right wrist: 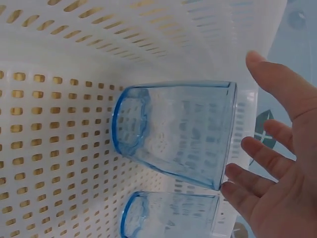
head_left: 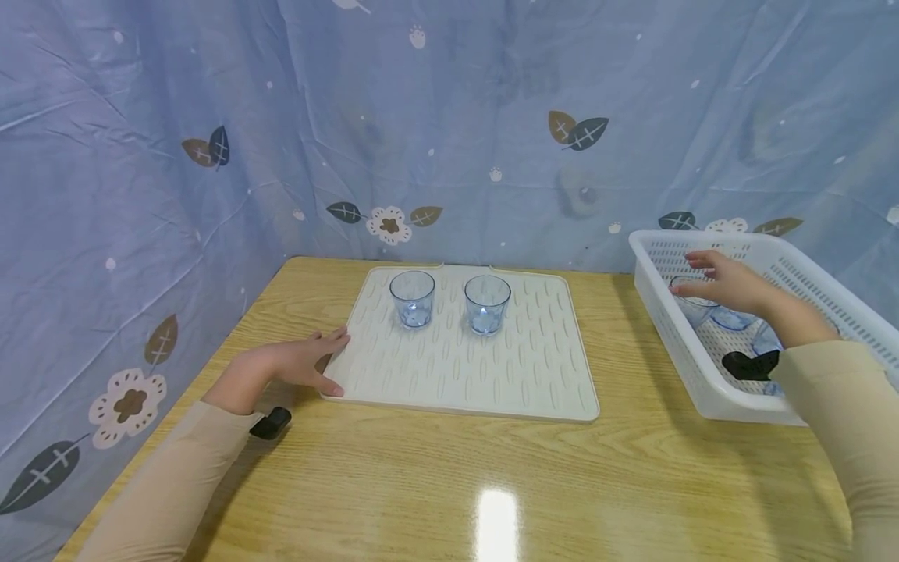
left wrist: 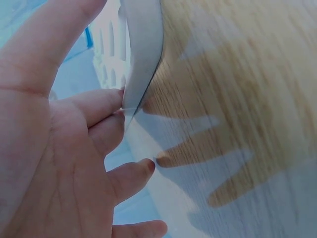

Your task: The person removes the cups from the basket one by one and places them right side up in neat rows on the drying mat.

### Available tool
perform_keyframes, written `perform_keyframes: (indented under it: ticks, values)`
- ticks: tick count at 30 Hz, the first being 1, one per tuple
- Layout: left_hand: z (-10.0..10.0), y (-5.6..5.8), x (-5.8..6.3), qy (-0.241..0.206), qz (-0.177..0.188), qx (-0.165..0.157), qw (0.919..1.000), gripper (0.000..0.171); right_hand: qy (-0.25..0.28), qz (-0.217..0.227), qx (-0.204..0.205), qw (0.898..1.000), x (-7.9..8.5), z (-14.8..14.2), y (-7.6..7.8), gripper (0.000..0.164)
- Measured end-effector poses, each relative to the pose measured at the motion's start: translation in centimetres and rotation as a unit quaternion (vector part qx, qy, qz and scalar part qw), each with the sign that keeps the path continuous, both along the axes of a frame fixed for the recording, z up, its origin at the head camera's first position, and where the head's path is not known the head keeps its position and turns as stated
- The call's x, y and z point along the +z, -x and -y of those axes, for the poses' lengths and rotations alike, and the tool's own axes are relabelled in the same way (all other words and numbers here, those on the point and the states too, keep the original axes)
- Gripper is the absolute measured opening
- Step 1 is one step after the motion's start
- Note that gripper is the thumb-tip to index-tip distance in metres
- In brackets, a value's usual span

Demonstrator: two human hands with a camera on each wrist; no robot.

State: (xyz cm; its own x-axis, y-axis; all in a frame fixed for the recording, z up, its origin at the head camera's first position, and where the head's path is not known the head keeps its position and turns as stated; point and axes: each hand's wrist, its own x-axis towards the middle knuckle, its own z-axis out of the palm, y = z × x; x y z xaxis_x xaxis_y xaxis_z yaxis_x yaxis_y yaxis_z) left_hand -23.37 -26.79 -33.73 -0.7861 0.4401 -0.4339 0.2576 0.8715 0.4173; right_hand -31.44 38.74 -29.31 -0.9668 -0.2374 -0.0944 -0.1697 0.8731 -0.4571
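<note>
Two clear bluish drinking glasses, a left glass (head_left: 413, 300) and a right glass (head_left: 486, 306), stand upright on a white draining mat (head_left: 456, 375). My left hand (head_left: 298, 363) rests at the mat's left edge, fingers spread; in the left wrist view its fingertips (left wrist: 119, 99) meet the mat's rim. Over the white basket (head_left: 667, 320) on the right, my right hand (head_left: 733, 285) hovers with fingers spread and nothing gripped. Right by its fingertips is the rim of an upright glass (right wrist: 173, 131) inside the basket, with another glass (right wrist: 171, 213) beside it.
More glasses sit in the basket, partly hidden by the right forearm (head_left: 843, 421). A blue patterned curtain (head_left: 492, 133) hangs behind and to the left of the wooden table (head_left: 393, 476). Black wrist straps show at both sleeves.
</note>
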Motion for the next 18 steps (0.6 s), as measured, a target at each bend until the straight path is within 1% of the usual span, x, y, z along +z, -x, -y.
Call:
perform_keyframes:
  ticks: [8, 11, 14, 18]
  values:
    - [0.1, 0.0, 0.0, -0.005, 0.002, 0.0, 1.0, 0.109, -0.02, 0.02, 0.012, 1.0, -0.6, -0.5, 0.1, 0.101]
    - [0.1, 0.1, -0.1, -0.009, 0.005, 0.004, 0.9999, 0.11, -0.025, 0.022, 0.007, 0.999, -1.0, -0.7, 0.2, 0.106]
    - [0.1, 0.2, -0.2, -0.009, 0.007, 0.005, 0.9999, 0.109, -0.03, 0.033, -0.001, 0.999, -1.3, -0.9, 0.3, 0.112]
    - [0.1, 0.1, -0.2, 0.0, 0.004, 0.004, 1.0, 0.109, -0.043, 0.049, -0.006, 0.998, -1.7, -1.1, 0.6, 0.115]
